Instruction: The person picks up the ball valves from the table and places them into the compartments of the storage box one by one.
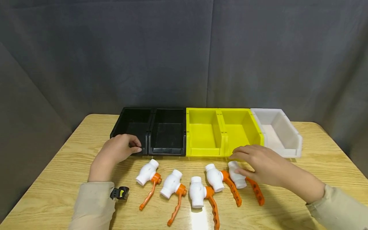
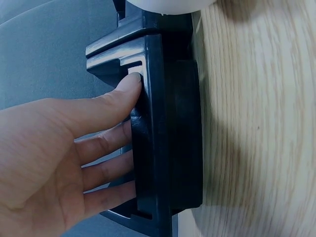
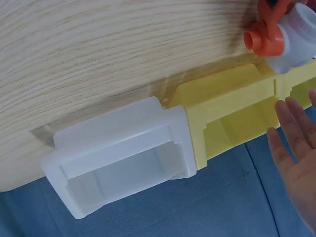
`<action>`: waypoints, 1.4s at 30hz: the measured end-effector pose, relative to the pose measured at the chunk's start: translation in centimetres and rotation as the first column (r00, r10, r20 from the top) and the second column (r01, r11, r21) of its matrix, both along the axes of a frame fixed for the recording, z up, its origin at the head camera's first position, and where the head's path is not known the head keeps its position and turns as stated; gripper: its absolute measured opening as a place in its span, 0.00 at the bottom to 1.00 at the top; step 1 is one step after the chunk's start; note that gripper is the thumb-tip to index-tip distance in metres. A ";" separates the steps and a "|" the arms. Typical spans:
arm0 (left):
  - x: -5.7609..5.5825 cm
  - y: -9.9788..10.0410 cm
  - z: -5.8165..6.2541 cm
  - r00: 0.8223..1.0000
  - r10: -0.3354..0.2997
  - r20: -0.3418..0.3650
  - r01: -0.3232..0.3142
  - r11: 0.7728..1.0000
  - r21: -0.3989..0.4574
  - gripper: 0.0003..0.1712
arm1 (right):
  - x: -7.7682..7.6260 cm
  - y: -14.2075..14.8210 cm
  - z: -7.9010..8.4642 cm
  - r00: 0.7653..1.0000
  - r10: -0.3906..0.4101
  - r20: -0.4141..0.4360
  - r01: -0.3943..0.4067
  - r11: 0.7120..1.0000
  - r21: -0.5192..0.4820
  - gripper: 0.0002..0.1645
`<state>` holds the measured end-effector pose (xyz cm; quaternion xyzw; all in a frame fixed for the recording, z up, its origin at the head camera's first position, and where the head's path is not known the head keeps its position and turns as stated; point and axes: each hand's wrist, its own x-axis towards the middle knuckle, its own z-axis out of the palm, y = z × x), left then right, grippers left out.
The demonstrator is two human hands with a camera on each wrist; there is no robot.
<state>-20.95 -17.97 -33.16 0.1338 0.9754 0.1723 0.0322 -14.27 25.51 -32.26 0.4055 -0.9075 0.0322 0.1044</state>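
My left hand (image 1: 119, 148) is at the front of the leftmost black bin (image 1: 130, 127). In the left wrist view its thumb (image 2: 129, 86) lies on the bin's front lip while the fingers (image 2: 111, 170) reach in behind that lip, gripping it. My right hand (image 1: 260, 164), fingers extended and holding nothing, hovers over the rightmost white ball valve (image 1: 240, 180), near the right yellow bin (image 1: 240, 127). Several such valves with orange lever handles lie in a row, among them a left one (image 1: 147, 172) and a middle one (image 1: 197, 193).
Between the end bins stand a second black bin (image 1: 168, 131) and another yellow bin (image 1: 202, 127). A white bin (image 1: 276, 131) ends the row on the right. All rest on a wooden table (image 1: 51, 179), with a dark curtain (image 1: 161, 54) behind.
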 end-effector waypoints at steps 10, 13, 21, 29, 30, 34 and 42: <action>0.0 0.2 -0.2 1.000 0.002 -0.006 -0.002 1.000 0.008 0.05 | 0.5 0.4 -0.1 0.995 -0.007 0.100 -0.001 0.996 0.088 0.29; 0.0 0.2 -0.2 1.000 0.011 -0.001 -0.011 1.000 0.007 0.05 | 0.6 0.2 -0.1 0.991 -0.025 0.135 0.011 0.994 0.107 0.32; 0.0 0.1 -0.3 1.000 0.016 -0.006 -0.016 1.000 0.003 0.06 | 0.5 -0.2 -0.2 0.970 -0.073 0.232 0.034 0.985 0.167 0.38; 0.1 0.1 -0.1 1.000 0.022 -0.009 -0.022 1.000 -0.007 0.05 | 0.2 -0.8 -1.0 0.964 -0.064 0.260 0.006 0.976 0.217 0.42; 0.1 0.1 -0.1 1.000 0.022 -0.009 -0.022 1.000 -0.006 0.05 | 0.1 -0.8 -1.0 0.965 -0.057 0.255 0.000 0.975 0.220 0.42; 0.1 0.1 -0.1 1.000 0.017 -0.010 -0.018 1.000 -0.001 0.05 | 0.1 -0.9 -1.2 0.974 -0.038 0.224 -0.015 0.973 0.230 0.41; 0.2 0.0 -0.2 1.000 0.016 -0.004 -0.016 1.000 0.003 0.06 | 0.0 -0.9 -1.0 0.978 -0.032 0.206 -0.016 0.974 0.228 0.39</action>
